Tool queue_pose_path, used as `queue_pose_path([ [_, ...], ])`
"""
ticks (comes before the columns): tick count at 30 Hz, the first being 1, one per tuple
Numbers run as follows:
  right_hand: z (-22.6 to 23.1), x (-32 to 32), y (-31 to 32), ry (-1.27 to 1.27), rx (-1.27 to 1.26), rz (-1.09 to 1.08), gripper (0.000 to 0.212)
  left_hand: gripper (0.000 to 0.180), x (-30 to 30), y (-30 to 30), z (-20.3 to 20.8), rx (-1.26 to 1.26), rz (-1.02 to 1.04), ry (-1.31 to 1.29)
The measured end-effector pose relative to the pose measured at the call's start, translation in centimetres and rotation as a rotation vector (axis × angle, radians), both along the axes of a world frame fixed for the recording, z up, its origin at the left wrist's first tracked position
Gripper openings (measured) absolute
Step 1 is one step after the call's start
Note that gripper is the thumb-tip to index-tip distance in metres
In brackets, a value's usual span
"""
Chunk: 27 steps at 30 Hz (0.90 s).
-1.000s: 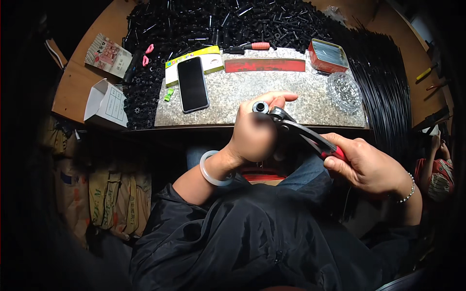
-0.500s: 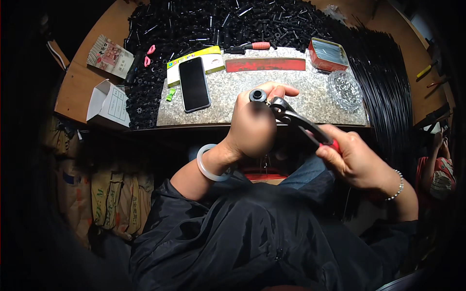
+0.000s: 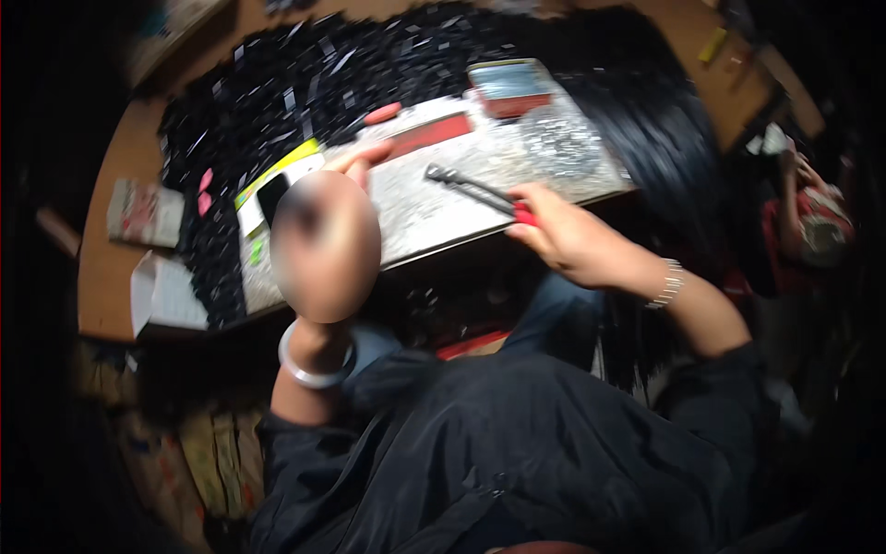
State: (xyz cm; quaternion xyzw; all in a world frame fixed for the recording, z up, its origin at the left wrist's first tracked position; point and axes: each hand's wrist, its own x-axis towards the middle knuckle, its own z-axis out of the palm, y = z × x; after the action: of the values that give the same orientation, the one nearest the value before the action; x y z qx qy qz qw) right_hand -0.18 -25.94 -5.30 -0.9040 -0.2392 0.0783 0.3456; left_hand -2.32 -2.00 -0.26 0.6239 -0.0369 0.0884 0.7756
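My right hand is closed around the red handles of a pair of pliers. The metal jaws point to the upper left, over the pale speckled work board, and touch nothing. Farther left, my left hand is raised over the board's left part, in front of a dark phone. Blur covers most of this hand. Its fingers look curled, with one finger reaching up and right, and a dark patch shows in the grip. What it holds is smeared.
Black small parts heap along the back of the table, and long black strands lie at the right. On the board are a red strip, a red tin and a glass dish. A white box stands left. Another person shows at right.
My hands have drawn apart. The left has moved left, away from the pliers' jaws; the right has lifted the pliers up and left. The whole view has tilted and blurred.
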Motion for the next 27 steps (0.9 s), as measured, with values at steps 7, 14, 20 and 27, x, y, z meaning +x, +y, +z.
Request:
queue_pose_path([
  [7, -10.3, 3.5, -0.3, -0.7, -0.419, -0.304, 0.029, 0.029, -1.7, -1.0, -3.1, -0.013, -0.131, -0.069],
  [14, -6.7, -2.5, 0.1, -0.829, -0.201, -0.166, 0.032, 0.054, -5.8, -2.6, -17.3, 0.218, -0.197, -0.222],
  [20, -6.2, -4.0, 0.6, -0.795, -0.165, -0.127, 0.024, 0.045, -7.7, -4.2, -25.4, 0.131, -0.237, -0.144],
  [27, -4.1, -4.1, 2.8, -0.711, -0.104, 0.029, 0.021, 0.063, -1.8, 3.4, -5.2, 0.364, 0.183, -0.575],
])
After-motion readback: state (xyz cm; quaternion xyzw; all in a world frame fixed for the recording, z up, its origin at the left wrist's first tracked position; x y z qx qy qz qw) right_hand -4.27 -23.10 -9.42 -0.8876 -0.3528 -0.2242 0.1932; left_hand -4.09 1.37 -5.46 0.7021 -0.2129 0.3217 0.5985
